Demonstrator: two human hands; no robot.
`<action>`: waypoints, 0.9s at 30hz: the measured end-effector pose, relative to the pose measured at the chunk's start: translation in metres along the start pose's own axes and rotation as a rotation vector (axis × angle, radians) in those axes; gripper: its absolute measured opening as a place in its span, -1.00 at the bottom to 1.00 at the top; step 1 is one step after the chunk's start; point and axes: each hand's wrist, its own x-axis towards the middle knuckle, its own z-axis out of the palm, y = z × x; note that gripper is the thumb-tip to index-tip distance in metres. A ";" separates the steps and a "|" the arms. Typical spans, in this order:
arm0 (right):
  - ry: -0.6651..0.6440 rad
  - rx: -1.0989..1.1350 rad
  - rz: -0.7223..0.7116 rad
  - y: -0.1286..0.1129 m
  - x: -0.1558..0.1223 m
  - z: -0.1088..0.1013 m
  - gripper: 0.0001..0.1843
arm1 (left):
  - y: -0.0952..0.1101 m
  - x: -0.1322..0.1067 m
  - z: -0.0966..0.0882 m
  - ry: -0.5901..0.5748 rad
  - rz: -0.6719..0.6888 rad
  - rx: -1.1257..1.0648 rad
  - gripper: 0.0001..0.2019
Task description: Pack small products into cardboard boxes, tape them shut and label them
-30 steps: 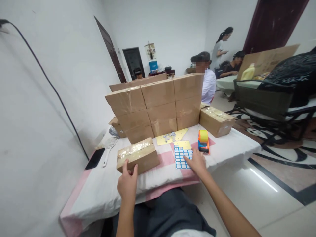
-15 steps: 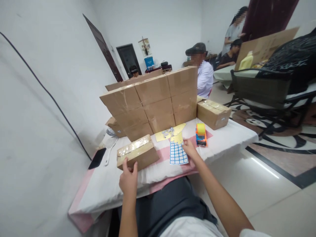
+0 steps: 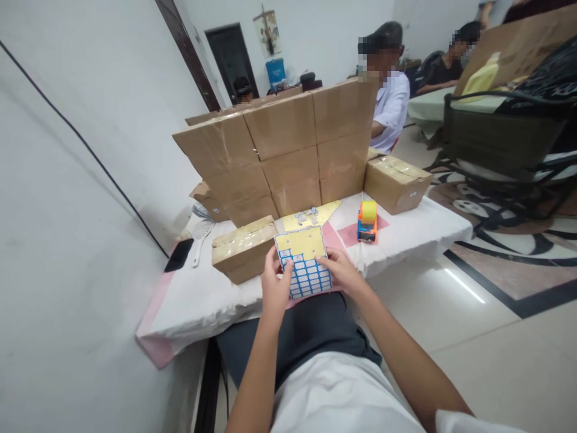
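Observation:
A sticker sheet (image 3: 311, 278) with blue-edged white labels and a bare yellow upper part is held up in front of me. My left hand (image 3: 277, 279) grips its left edge, thumb on the front near the remaining top-row labels. On the right edge, my right hand (image 3: 343, 270) pinches it between thumb and fingers. Just left of the sheet lies a taped cardboard box (image 3: 246, 252). Behind the sheet, a yellow backing sheet (image 3: 331, 210) with several loose grey-white scraps (image 3: 308, 215) rests on the cloth.
An orange and blue tape dispenser (image 3: 367, 222) stands to the right, with another cardboard box (image 3: 396, 183) beyond it. A cardboard partition (image 3: 288, 156) rises at the back. At left lie a white slotted spatula (image 3: 201, 237) and a black phone (image 3: 179, 255). A person in a white shirt (image 3: 392, 108) sits beyond.
My left hand has left the cardboard box and taken the sticker sheet's left edge. The sheet has been lifted off the table and brought closer, with my right hand still on it.

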 end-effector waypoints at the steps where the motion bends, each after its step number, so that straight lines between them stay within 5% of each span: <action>1: -0.021 0.001 0.010 0.001 -0.003 0.002 -0.53 | -0.001 -0.001 0.003 -0.019 0.018 -0.030 -0.39; 4: -0.031 0.009 0.049 0.001 -0.010 0.009 -0.49 | -0.003 -0.007 0.005 0.027 0.165 0.067 -0.43; 9: 0.113 0.065 -0.022 -0.001 -0.020 0.025 -0.51 | -0.004 -0.016 0.003 0.311 0.426 0.531 -0.48; 16: -0.071 0.073 -0.115 0.001 -0.031 0.045 -0.64 | -0.005 -0.027 0.010 0.113 0.543 0.340 -0.54; 23: -0.021 0.000 -0.174 0.000 -0.036 0.048 -0.65 | 0.001 -0.032 0.006 0.041 0.544 0.356 -0.58; 27: 0.019 -0.022 -0.182 -0.004 -0.038 0.047 -0.64 | 0.005 -0.034 0.004 -0.015 0.429 0.250 -0.59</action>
